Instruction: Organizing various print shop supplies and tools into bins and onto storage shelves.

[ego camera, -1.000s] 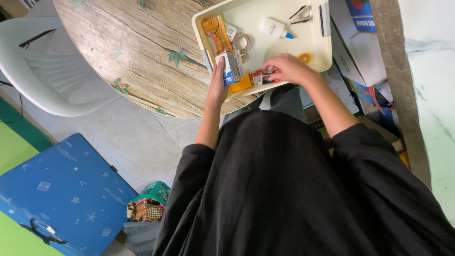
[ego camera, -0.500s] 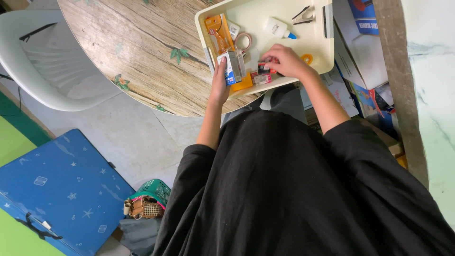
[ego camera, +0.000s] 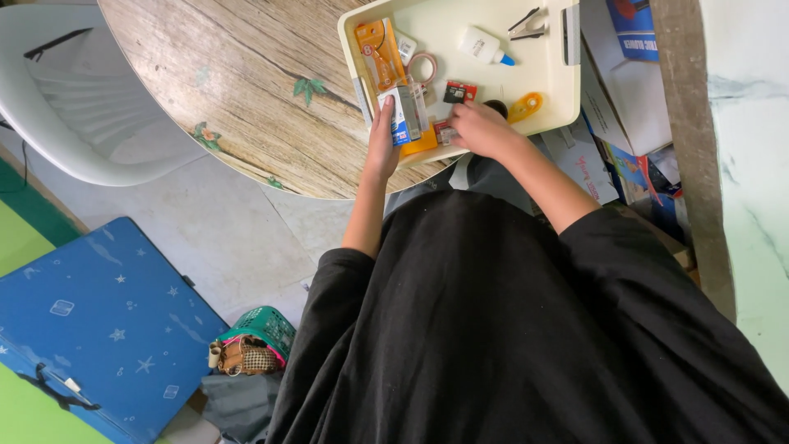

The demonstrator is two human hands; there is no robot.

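A cream tray (ego camera: 460, 20) lies at the near edge of a round wooden table (ego camera: 246, 90). My left hand (ego camera: 380, 144) holds a small blue and white packet (ego camera: 400, 117) upright over the tray's near left corner. My right hand (ego camera: 479, 129) is closed on a small red and grey item (ego camera: 445, 132) just right of the packet. In the tray lie an orange blister pack (ego camera: 380, 49), a tape roll (ego camera: 425, 67), a small red and black card (ego camera: 459, 90), a white glue bottle with a blue tip (ego camera: 485, 45), a yellow disc-shaped tool (ego camera: 525, 107) and a metal clip (ego camera: 526, 25).
A white plastic chair (ego camera: 74, 99) stands left of the table. On the floor are a blue starred case (ego camera: 90, 321) and a green basket (ego camera: 263, 329) with small things beside it. Boxes and papers (ego camera: 625, 123) are stacked on the right, beside a wooden post (ego camera: 690, 140).
The view has shifted, so the tray sits lower and more to the left. My right hand has drawn back from the tray's middle to its near edge. A red and black card now lies uncovered.
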